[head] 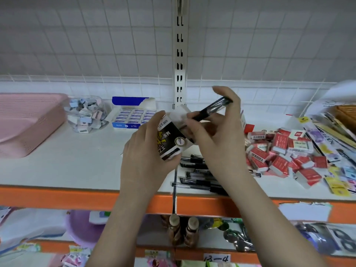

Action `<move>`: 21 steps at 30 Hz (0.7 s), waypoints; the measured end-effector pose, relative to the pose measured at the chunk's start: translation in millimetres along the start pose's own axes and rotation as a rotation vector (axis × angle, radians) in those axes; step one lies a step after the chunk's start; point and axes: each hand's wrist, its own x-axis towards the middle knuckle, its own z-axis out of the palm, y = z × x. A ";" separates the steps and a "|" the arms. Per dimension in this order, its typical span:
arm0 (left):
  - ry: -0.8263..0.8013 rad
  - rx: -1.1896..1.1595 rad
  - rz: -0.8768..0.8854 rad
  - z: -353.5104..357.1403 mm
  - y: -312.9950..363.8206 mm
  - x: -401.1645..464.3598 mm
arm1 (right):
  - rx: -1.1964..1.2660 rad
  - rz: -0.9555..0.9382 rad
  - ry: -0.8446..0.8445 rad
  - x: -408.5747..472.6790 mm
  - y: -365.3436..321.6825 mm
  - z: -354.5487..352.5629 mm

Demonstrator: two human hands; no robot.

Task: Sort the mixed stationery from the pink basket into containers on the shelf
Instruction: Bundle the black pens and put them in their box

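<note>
a white gridded wall panel backs a white shelf [67, 162] with an orange front edge, split by a slotted upright post [180, 54].

the left hand [146, 151] is wrapped around a black-and-white pen box [171, 137], thumb along its near side and fingers hidden behind it, holding the box tilted above the shelf with its open flap end turned up toward the right hand. the right hand [215, 132] pinches a black pen [210, 109] low on the barrel between thumb and forefinger. the pen slants up to the right, and its lower end is right at the box's open flap. the other fingers are held straight and loose above the pen, the tips reaching past its upper end.

under the hands, a loose bunch of black pens [200, 176] lies on the shelf near its front edge. to the right is a scattered heap of red-and-white erasers [279, 157], and further right some packaged rulers [327, 139].

the pink basket [25, 122] sits tipped at the far left of the shelf. beside it stands a clear jar of sharpeners [85, 113], then an open blue-and-white box of erasers [133, 114].
</note>
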 end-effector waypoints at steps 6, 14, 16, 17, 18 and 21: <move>-0.029 -0.055 0.007 5.0 3.3 3.6 | -0.285 -0.171 0.026 2.2 21.0 -0.5; -0.045 -0.009 -0.021 2.3 -16.9 14.5 | -0.291 0.092 -0.162 19.0 33.1 -39.9; -0.061 0.031 -0.037 -1.3 -26.0 16.2 | -0.631 0.233 -0.479 25.5 43.5 -51.8; -0.074 0.034 -0.052 -2.2 -29.2 16.3 | -0.782 0.321 -0.666 25.9 50.1 -53.6; -0.084 0.033 -0.063 -2.7 -31.5 16.2 | -0.871 0.413 -0.812 24.5 54.9 -52.8; -0.096 0.021 -0.072 -2.4 -34.4 16.8 | -0.907 0.532 -0.909 20.1 65.5 -42.5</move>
